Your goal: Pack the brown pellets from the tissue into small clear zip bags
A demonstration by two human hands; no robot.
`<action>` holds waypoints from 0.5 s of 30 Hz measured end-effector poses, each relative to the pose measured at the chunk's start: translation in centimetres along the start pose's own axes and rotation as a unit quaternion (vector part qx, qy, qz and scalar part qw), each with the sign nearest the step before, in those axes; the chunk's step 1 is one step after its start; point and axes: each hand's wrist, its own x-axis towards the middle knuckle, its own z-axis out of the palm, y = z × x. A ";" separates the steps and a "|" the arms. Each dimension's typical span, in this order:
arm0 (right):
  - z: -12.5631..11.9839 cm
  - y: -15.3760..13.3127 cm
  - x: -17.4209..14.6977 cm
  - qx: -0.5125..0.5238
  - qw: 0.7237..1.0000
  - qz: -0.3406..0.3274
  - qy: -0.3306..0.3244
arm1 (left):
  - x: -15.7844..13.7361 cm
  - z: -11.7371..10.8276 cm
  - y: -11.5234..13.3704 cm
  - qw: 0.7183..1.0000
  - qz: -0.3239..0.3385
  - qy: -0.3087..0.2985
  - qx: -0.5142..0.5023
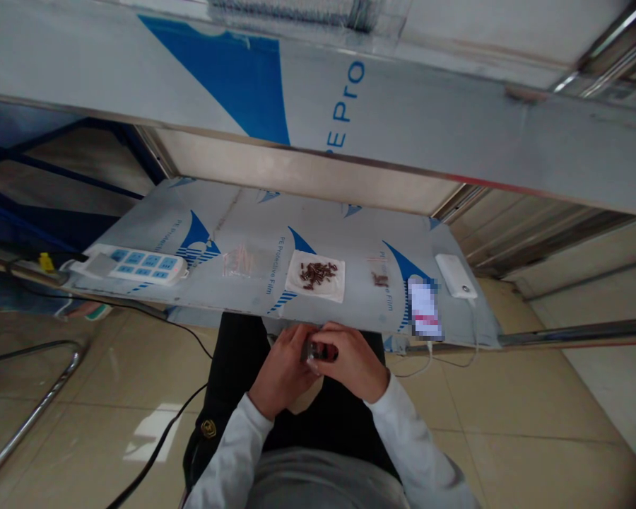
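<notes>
Close together over my lap, just in front of the table edge, are my two hands. My left hand (pixel 285 369) has its fingers curled around a small, shiny, see-through object (pixel 314 353) with dark and reddish parts. On its other side, my right hand (pixel 354 359) is closed with thumb and fingers pinching the same object. Fingers cover much of it, so its exact kind cannot be made out. Beyond my hands, a white sheet (pixel 328 289) on the table carries a pile of small dark brown cylindrical pieces (pixel 318 273).
The film-covered table (pixel 254 212) also holds a power strip (pixel 147 265), a clear bag of thin pieces (pixel 239 261), several small brown pieces (pixel 380 278), a phone (pixel 425 311) and a white power bank (pixel 456 276). A shelf (pixel 429 106) overhangs the back. Cables hang below.
</notes>
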 end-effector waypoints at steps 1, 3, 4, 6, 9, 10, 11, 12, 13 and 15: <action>-0.1 0.7 0.4 0.025 1.000 -0.008 0.013 | -0.1 0.0 -0.2 1.000 -0.020 0.014 -0.009; -0.6 3.0 1.9 0.063 0.995 -0.008 0.074 | -0.3 0.0 -0.8 0.998 -0.050 0.046 -0.017; -0.8 4.6 2.9 0.060 0.992 0.007 0.114 | -0.4 0.0 -1.1 0.996 -0.061 0.062 -0.016; -1.2 8.2 5.3 -0.026 0.980 0.075 0.182 | -0.5 0.1 -1.4 0.993 -0.073 0.091 -0.003; -1.3 12.8 8.9 -0.144 0.968 0.129 0.162 | -0.6 0.0 -1.4 0.989 -0.079 0.121 0.012; -1.1 13.8 9.8 -0.161 0.966 0.131 0.153 | -0.7 -0.1 -1.2 0.988 -0.078 0.129 0.010; -0.9 14.6 10.6 -0.171 0.966 0.129 0.145 | -0.7 -0.3 -1.0 0.988 -0.076 0.134 0.006; -0.6 15.1 11.2 -0.184 0.965 0.129 0.136 | -0.8 -0.4 -0.7 0.988 -0.074 0.136 0.000; -0.3 15.5 11.6 -0.196 0.964 0.131 0.126 | -0.8 -0.6 -0.5 0.988 -0.072 0.138 -0.006; 0.3 15.8 12.1 -0.219 0.960 0.136 0.109 | -0.9 -0.7 -0.4 0.987 -0.072 0.142 -0.019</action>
